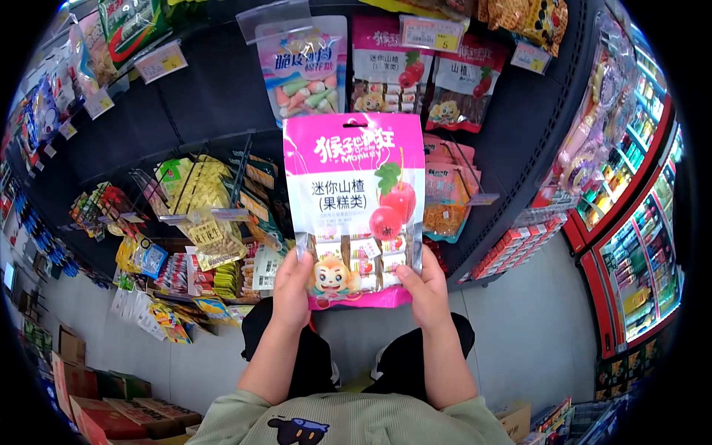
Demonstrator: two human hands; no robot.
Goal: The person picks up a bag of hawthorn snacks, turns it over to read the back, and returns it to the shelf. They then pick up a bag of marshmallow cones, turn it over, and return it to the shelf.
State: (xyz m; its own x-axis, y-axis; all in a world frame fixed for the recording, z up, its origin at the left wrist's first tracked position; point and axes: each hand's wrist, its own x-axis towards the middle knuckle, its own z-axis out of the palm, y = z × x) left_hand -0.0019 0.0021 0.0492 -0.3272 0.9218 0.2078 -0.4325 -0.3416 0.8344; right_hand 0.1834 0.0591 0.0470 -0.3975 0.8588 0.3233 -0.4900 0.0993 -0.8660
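Note:
A pink and white snack bag (348,185) with red hawthorn fruit and a cartoon monkey printed on it is held upright in front of me. Small wrapped pieces show through its clear lower part. My left hand (294,285) grips the lower left edge, thumb on the front. On the lower right edge, my right hand (423,289) does the same. The other fingers of both hands are mostly hidden behind the bag. Just beyond it hang a similar pink bag (387,74), a dark-pink bag (463,89) and a pastel marshmallow bag (308,70).
A dark shelf unit (208,111) with price tags and wire hooks curves around ahead. Bagged snacks (196,185) fill its lower left racks. Red-framed drink coolers (601,297) stand at the right. Cardboard boxes (111,415) sit at the lower left on the grey floor.

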